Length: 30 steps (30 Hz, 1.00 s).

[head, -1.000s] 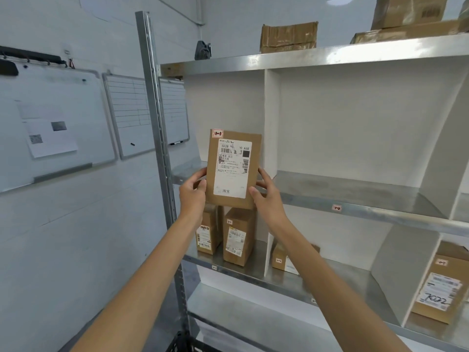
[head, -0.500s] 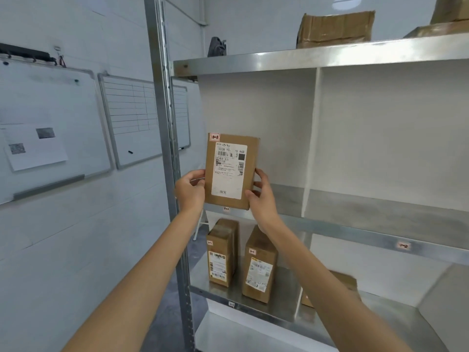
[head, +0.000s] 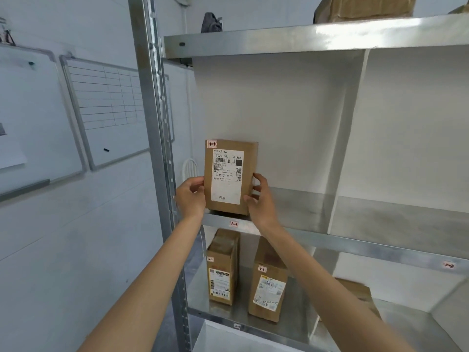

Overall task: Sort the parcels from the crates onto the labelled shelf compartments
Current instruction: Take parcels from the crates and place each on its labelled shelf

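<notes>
Parcel: a tall brown cardboard box (head: 229,177) with a white shipping label stood upright at the front left of the middle shelf (head: 380,219), its red tag reading 1-1 like the tag on the shelf edge (head: 233,224) just below it.
Hands: the left hand (head: 191,195) and the right hand (head: 258,199) were clamped on the box's 2 sides.
Tipping risk: the box looked narrow and close to the lip; let go early, it could have toppled forward off the shelf.
Upright post (head: 157,148): just beside the left hand, likely to catch the knuckles on withdrawal.
Divider (head: 345,138): well to the right, no hindrance.
Below: 2 upright parcels (head: 223,273) (head: 267,285) stood on the lower shelf, under any fall.
</notes>
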Each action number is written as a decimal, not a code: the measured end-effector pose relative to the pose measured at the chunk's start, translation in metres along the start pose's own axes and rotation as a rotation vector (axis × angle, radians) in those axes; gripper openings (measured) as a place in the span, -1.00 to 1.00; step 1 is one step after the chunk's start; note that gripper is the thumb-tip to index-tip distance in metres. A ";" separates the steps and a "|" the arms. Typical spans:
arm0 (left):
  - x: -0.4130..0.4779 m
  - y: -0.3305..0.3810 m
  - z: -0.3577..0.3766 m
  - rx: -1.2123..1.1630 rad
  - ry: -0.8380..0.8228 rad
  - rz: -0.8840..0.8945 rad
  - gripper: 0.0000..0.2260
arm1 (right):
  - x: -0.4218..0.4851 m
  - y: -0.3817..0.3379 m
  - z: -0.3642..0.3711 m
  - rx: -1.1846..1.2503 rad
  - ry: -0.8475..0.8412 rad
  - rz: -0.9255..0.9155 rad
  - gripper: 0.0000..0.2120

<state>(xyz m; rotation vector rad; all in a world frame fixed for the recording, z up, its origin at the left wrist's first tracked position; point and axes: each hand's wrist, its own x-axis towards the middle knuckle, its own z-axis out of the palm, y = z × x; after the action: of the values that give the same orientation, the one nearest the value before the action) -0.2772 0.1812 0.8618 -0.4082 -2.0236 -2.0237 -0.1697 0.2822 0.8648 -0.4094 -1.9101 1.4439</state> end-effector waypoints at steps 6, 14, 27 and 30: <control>0.011 -0.019 0.003 -0.010 -0.004 -0.005 -0.76 | 0.007 0.017 0.010 -0.090 0.018 -0.035 -0.44; 0.023 -0.036 0.011 0.049 0.041 0.040 -0.82 | 0.020 0.033 0.012 -0.184 0.042 -0.058 -0.42; 0.050 -0.044 0.027 0.057 -0.010 0.096 -0.83 | 0.049 0.041 0.021 -0.195 0.070 -0.037 -0.39; 0.050 -0.043 0.028 0.064 -0.013 0.091 -0.83 | 0.050 0.040 0.021 -0.201 0.061 -0.030 -0.40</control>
<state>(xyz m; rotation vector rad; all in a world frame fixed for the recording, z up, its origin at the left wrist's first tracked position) -0.3391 0.2106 0.8402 -0.4928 -2.0326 -1.9027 -0.2262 0.3114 0.8420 -0.5103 -2.0107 1.2104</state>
